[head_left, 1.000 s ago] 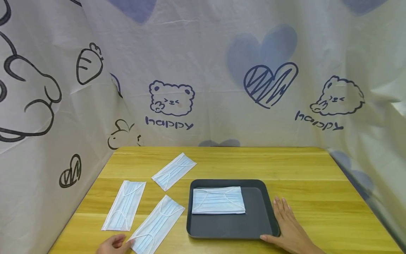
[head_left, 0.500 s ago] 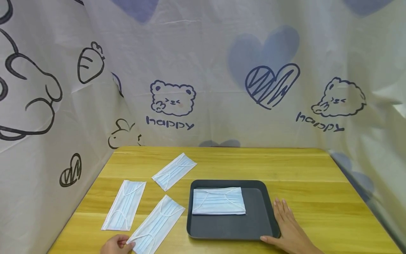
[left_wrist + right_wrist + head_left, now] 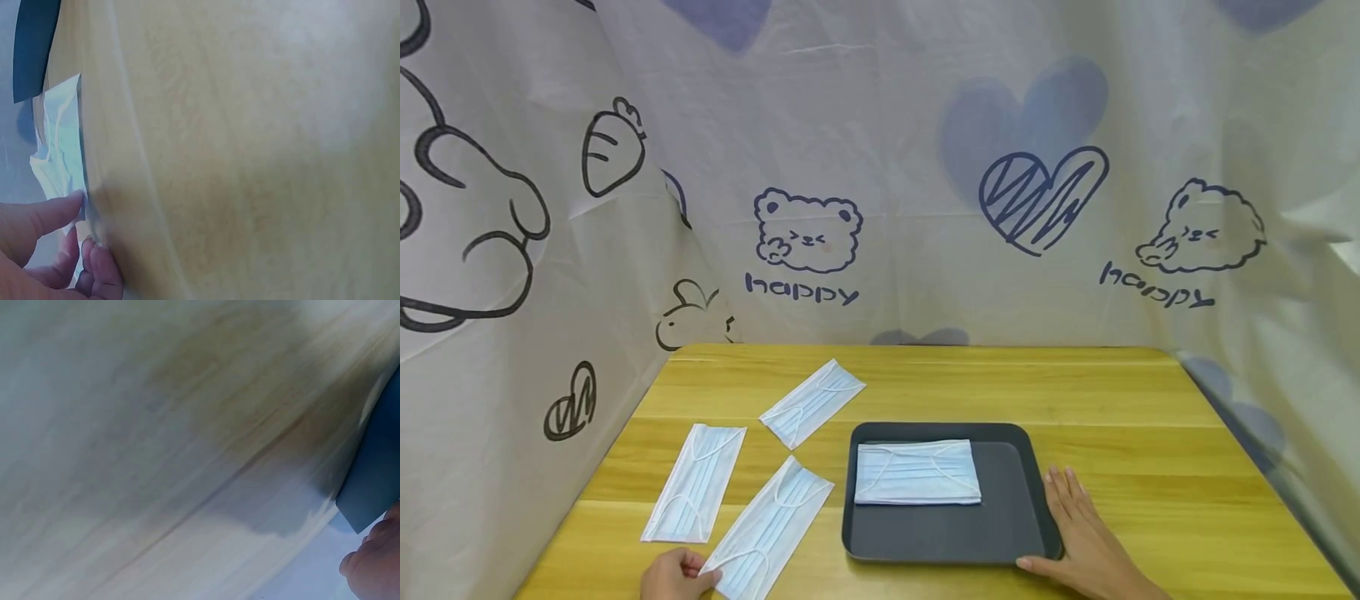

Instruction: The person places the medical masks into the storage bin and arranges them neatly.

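Note:
My left hand pinches the left edge of a pale blue disposable face mask between thumb and fingers, near the table's front. In the left wrist view, the thumb presses on top of the face mask while the fingertips are under its edge. My right hand lies against the right side of a dark grey tray, fingers straight along the wall and thumb at the front corner. A neat stack of face masks lies in the tray's back left. In the right wrist view, part of the tray shows.
Two more face masks lie flat on the wooden table: one mask at the left, another mask farther back. A printed cloth curtain hangs behind the table and along both sides.
My left hand has shifted slightly right and its thumb now covers the mask's edge. The mask's far end has moved slightly left. My right hand and the tray stay put.

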Motion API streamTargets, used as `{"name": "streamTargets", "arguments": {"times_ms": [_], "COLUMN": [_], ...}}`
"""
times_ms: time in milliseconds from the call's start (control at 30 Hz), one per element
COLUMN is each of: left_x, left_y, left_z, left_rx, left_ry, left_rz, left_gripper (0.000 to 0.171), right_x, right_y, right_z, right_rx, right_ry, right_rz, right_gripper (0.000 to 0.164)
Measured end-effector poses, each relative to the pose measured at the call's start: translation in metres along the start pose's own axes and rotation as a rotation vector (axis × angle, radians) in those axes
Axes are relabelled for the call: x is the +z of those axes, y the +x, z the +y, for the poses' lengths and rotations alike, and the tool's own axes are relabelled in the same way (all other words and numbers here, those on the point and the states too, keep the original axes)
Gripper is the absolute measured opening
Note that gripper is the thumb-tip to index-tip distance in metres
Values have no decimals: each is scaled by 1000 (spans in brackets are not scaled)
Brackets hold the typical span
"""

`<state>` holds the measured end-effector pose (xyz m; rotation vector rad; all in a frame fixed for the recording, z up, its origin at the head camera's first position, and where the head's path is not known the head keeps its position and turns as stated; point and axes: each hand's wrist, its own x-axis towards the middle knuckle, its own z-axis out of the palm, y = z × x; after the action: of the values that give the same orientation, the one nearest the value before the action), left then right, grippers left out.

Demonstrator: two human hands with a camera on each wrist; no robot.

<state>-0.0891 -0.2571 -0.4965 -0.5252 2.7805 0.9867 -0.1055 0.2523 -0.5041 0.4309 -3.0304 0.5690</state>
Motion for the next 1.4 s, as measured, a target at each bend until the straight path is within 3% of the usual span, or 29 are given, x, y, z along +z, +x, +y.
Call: {"name": "streamTargets", "arguments": {"times_ms": [233,500,833,1400], "left_x": [-5,-6,-1,5], "left_y": [0,4,6,5], "left_z": [8,9,12,24], "left_rx": [22,16,-50,-16], "left_ry": [-42,-125,-415,-618], "left_rz": [19,45,39,74], "left_gripper": [19,28,33,33], "right_x": [-2,-2,-2,-3], "right_y": [0,1,0,1], "right_z": [-2,-1,-1,-2], "right_rx": [-9,-28,-34,-18], "right_ry": [-39,-69,-56,-56], "right_rz": [3,19,21,15], "right_gripper": [109,108,109,110]}}
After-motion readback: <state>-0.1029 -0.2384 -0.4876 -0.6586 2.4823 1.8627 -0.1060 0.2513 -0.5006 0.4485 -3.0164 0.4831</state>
